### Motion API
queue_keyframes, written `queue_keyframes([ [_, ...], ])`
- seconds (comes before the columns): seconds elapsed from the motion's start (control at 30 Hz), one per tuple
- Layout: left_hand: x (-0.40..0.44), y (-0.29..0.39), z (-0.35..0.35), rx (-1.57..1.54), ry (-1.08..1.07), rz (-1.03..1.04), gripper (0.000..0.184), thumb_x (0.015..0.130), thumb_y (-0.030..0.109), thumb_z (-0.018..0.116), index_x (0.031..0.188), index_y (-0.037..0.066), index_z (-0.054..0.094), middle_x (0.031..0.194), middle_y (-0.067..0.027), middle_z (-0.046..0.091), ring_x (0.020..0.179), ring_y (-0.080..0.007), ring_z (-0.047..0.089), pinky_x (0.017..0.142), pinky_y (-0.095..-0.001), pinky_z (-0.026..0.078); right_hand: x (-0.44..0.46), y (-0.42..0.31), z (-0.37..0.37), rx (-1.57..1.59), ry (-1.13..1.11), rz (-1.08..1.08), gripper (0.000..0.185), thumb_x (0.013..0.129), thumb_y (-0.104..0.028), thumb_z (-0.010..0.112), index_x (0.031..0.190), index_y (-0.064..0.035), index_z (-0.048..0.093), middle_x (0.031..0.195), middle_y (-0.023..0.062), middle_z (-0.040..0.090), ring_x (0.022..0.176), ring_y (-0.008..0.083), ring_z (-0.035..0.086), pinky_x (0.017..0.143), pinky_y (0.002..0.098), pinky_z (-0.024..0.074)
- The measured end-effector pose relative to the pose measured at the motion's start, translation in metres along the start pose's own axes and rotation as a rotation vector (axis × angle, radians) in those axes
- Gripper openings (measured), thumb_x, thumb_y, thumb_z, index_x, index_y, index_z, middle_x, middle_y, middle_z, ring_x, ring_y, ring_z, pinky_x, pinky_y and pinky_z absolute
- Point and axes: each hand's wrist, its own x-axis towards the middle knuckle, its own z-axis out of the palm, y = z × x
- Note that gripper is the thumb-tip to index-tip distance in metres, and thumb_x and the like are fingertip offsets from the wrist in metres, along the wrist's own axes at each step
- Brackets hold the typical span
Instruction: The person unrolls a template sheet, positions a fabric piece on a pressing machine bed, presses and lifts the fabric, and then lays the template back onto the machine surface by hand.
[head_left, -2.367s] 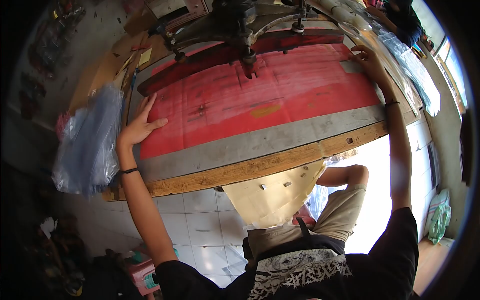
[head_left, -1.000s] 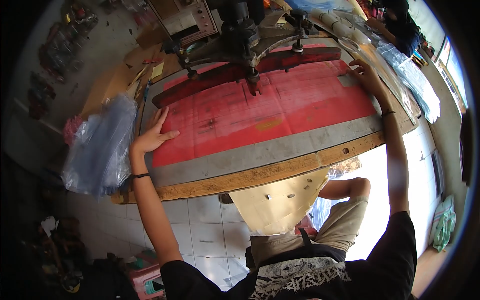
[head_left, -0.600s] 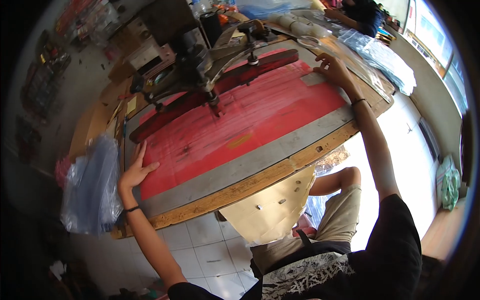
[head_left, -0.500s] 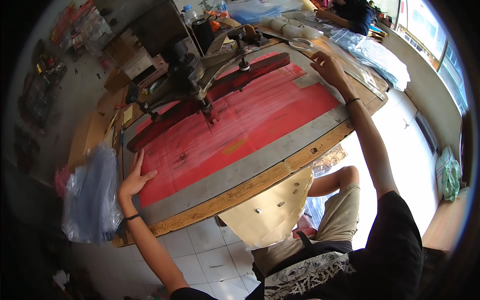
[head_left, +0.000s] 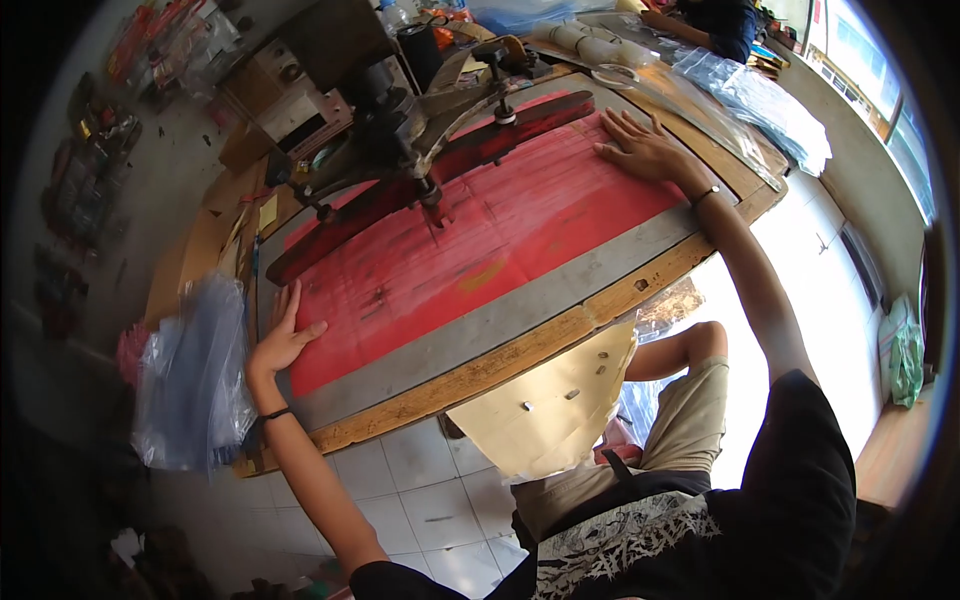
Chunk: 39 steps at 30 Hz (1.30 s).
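Observation:
A wide red sheet lies over a grey metal plate set in the wood-edged table. My left hand rests with fingers stretched along the sheet's left edge, its thumb on the red surface. At the far right corner, my right hand lies flat on the sheet, fingers spread. Neither hand grips anything. Across the sheet's far side runs a long dark red bar, joined to a black machine head by arms with adjusting knobs.
Clear plastic bags hang over the table's left side, and more plastic sheets lie at the back right. A yellowish board slopes below the front edge. A person sits beyond the table.
My right hand has come down from a raised, half-curled pose and now lies flat on the red sheet's far right corner. My left hand keeps its place. The view has shifted slightly.

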Motion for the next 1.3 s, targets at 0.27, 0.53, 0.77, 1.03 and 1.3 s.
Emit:
queue_keyframes([
  [0.27, -0.001, 0.007, 0.0, 0.017, -0.033, -0.071, 0.111, 0.081, 0.076, 0.055, 0.158, 0.014, 0.003, 0.163, -0.0202, -0.002, 0.151, -0.0337, -0.006, 0.121, -0.0439, 0.004, 0.001, 0.002, -0.003, 0.034, -0.044, 0.013, 0.086, 0.096, -0.071, 0.023, 0.157, -0.0104, 0.017, 0.164, 0.0111, 0.012, 0.152, 0.0252, 0.006, 0.12, 0.0542, -0.0026],
  [0.53, 0.002, 0.003, 0.002, 0.021, -0.023, -0.099, 0.12, 0.077, 0.083, 0.051, 0.158, 0.013, -0.002, 0.163, -0.0188, -0.009, 0.151, -0.0317, -0.01, 0.121, -0.0459, 0.003, -0.006, -0.002, -0.003, 0.086, 0.315, -0.361, 0.074, 0.102, -0.052, 0.037, 0.155, -0.0041, 0.02, 0.161, 0.0179, 0.017, 0.151, 0.0278, 0.011, 0.122, 0.0492, 0.0036],
  [0.77, -0.003, 0.012, -0.004, -0.044, -0.012, -0.139, 0.114, 0.081, 0.083, 0.045, 0.158, 0.011, 0.002, 0.163, -0.0184, -0.008, 0.151, -0.0317, -0.007, 0.122, -0.0429, 0.006, -0.02, -0.014, -0.016, 0.4, 0.37, -0.34, 0.067, 0.103, -0.045, 0.039, 0.155, -0.0058, 0.024, 0.162, 0.014, 0.02, 0.151, 0.025, 0.013, 0.122, 0.0422, 0.0046],
  [1.03, -0.002, 0.022, -0.004, 0.022, 0.096, -0.166, 0.111, 0.085, 0.08, 0.043, 0.155, 0.002, 0.008, 0.163, -0.0198, 0.0, 0.151, -0.0337, -0.001, 0.123, -0.0431, 0.011, -0.011, -0.012, -0.008, 0.17, 0.082, -0.343, 0.071, 0.101, -0.047, 0.044, 0.153, -0.0032, 0.025, 0.159, 0.0187, 0.025, 0.15, 0.0278, 0.017, 0.122, 0.0413, 0.005],
  [1.3, 0.006, 0.019, 0.001, 0.077, 0.09, -0.209, 0.103, 0.087, 0.072, 0.05, 0.156, 0.006, 0.011, 0.162, -0.0184, 0.012, 0.15, -0.0361, 0.008, 0.122, -0.0461, 0.015, 0.036, -0.018, -0.009, -0.008, -0.113, -0.308, 0.077, 0.101, -0.057, 0.032, 0.155, -0.0034, 0.019, 0.161, 0.0184, 0.017, 0.15, 0.0296, 0.013, 0.122, 0.0405, 0.0125],
])
